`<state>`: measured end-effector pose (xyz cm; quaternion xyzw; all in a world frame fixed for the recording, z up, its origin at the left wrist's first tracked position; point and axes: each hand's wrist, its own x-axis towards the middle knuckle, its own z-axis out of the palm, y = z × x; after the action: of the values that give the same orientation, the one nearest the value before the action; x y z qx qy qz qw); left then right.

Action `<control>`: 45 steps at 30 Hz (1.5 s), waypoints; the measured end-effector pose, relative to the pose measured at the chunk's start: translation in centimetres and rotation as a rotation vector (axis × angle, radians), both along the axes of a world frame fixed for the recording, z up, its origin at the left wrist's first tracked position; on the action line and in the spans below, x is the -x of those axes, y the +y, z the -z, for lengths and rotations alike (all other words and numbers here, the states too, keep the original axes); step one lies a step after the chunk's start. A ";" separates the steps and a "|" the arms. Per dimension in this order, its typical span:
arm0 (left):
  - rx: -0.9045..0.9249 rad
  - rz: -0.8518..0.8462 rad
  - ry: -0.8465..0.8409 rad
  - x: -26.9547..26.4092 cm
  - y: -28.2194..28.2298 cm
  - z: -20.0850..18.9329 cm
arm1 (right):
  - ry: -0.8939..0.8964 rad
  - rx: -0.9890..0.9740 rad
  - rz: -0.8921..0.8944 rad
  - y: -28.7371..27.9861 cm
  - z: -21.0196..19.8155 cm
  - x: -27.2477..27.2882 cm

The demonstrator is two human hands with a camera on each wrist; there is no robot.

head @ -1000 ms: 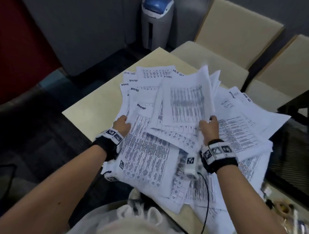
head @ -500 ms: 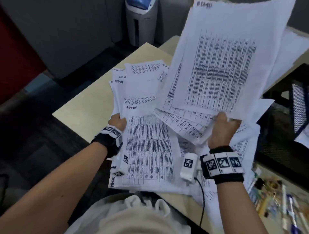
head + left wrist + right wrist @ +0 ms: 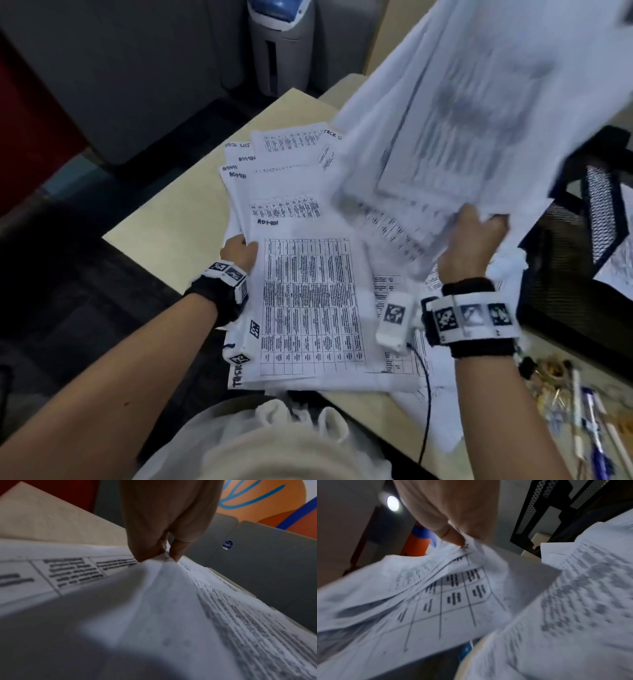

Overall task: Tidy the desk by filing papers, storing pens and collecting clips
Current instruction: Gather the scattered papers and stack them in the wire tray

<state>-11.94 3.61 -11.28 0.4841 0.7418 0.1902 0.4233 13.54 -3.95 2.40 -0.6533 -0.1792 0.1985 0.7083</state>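
Printed sheets with tables, some marked "ADMIN", lie fanned in a pile (image 3: 301, 274) on the beige desk (image 3: 178, 226). My left hand (image 3: 239, 251) pinches the left edge of the pile (image 3: 164, 581), thumb and finger pressed together on the paper. A lifted, blurred bundle of sheets (image 3: 472, 113) rises up and to the right, gripped at its lower edge by my right hand (image 3: 472, 236). The right wrist view shows my fingers (image 3: 453, 536) pinching those bent sheets (image 3: 436, 595). Pens and small clips (image 3: 582, 404) lie at the desk's right front.
A black mesh tray (image 3: 582, 246) with paper in it stands on the right, close to the lifted bundle. A grey and blue bin (image 3: 277, 44) stands on the floor behind the desk. A cable (image 3: 426, 404) hangs from my right wrist over the papers.
My right hand has raised its bundle of sheets off the pile and swung it up and rightward toward the mesh tray. My left hand stays on the pile's left edge.
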 end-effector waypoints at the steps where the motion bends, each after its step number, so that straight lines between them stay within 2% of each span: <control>1: 0.010 -0.024 -0.045 0.0 0.2 0.1 | -0.024 0.113 -0.065 -0.4 1.3 0.8; 3: 0.071 -0.086 -0.187 0.0 0.3 -0.4 | -0.014 0.348 -0.197 -1.2 4.9 2.2; 6: 0.185 -0.166 -0.635 0.1 0.1 -1.4 | -0.028 0.667 -0.419 -2.4 9.5 4.1; 7: 0.200 -0.147 -0.678 0.1 0.1 -1.9 | -0.067 0.734 -0.496 -2.6 10.4 4.7; 9: 0.229 -0.041 -0.544 -0.2 -0.1 -3.0 | -0.202 0.821 -0.626 -2.6 11.4 5.4; 11: 0.237 0.075 -0.207 -0.6 -0.1 -3.2 | -0.378 0.832 -0.718 -2.1 11.8 5.8; 13: 0.197 0.067 -0.031 -0.8 0.0 -2.5 | -0.421 0.832 -0.773 -1.7 12.1 5.5; 16: 0.084 -0.011 -0.022 -1.0 0.0 -2.1 | -0.371 0.763 -0.800 -1.4 15.0 3.5; 19: -0.125 -0.058 -0.057 -0.3 0.7 -4.4 | -0.438 0.788 -0.918 -2.2 13.5 3.6; 22: -0.337 0.006 -0.092 0.9 2.0 -8.5 | -0.544 0.844 -0.989 -2.9 13.0 3.5; 24: -0.461 0.086 -0.143 1.3 2.5 -11.4 | -0.497 0.805 -0.953 -1.9 11.1 2.9; 26: -0.559 0.174 -0.252 1.2 2.9 -14.2 | -0.347 0.677 -0.836 -0.1 7.3 2.2; 29: -0.654 0.308 -0.496 -0.2 2.7 -18.3 | -0.153 0.257 -0.739 2.0 -0.2 1.2; 32: -0.768 0.285 -0.798 -2.3 2.2 -21.8 | -0.040 -0.125 -0.608 2.7 -6.4 1.1; 34: -0.828 0.263 -0.931 -3.3 1.8 -23.1 | -0.002 -0.279 -0.476 2.6 -8.8 1.3; 37: -0.790 0.246 -0.964 -4.2 1.7 -22.6 | -0.025 -0.393 -0.385 2.0 -8.7 1.2; 41: -0.655 0.226 -0.955 -4.6 2.1 -18.8 | -0.107 -0.281 -0.287 0.7 -4.2 0.9; 43: -0.697 0.179 -0.879 -5.0 2.0 -17.6 | -0.307 -0.212 -0.219 0.5 -2.7 1.2; 45: -0.885 0.146 -0.691 -5.4 2.0 -17.0 | -0.564 -0.189 -0.181 0.7 -2.6 1.5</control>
<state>-6.57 5.63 5.68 0.5751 0.3742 0.6007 0.4105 12.02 -3.20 4.98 -0.5951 -0.4440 0.0540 0.6677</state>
